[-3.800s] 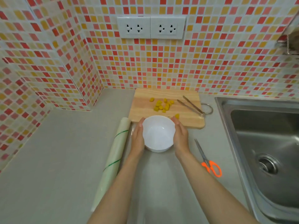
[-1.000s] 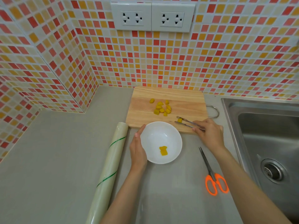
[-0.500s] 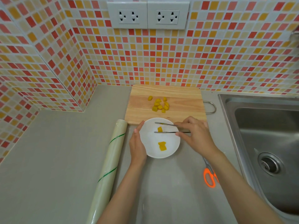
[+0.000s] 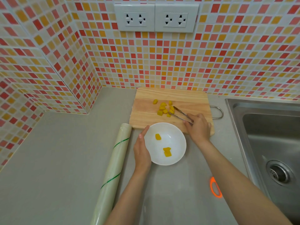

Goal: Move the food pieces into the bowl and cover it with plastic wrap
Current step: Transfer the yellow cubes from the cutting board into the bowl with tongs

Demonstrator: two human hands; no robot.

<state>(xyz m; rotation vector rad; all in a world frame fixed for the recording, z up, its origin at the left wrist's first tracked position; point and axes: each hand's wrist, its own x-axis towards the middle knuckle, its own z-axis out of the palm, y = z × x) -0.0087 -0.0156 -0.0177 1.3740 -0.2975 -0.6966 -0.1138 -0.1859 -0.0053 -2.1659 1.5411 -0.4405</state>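
Metal tongs (image 4: 180,114) (right hand (image 4: 197,127)) back over board pieces (image 4: 164,108), bowl (image 4: 175,140) left behind

Single head-worn view, angled down and forward, close over counter (image 4: 48,159)

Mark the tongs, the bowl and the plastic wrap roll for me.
tongs (image 4: 178,113), head view, on the metal arms short of the tips.
bowl (image 4: 177,142), head view, on the bare white inner wall.
plastic wrap roll (image 4: 116,157), head view, on the middle of the roll.
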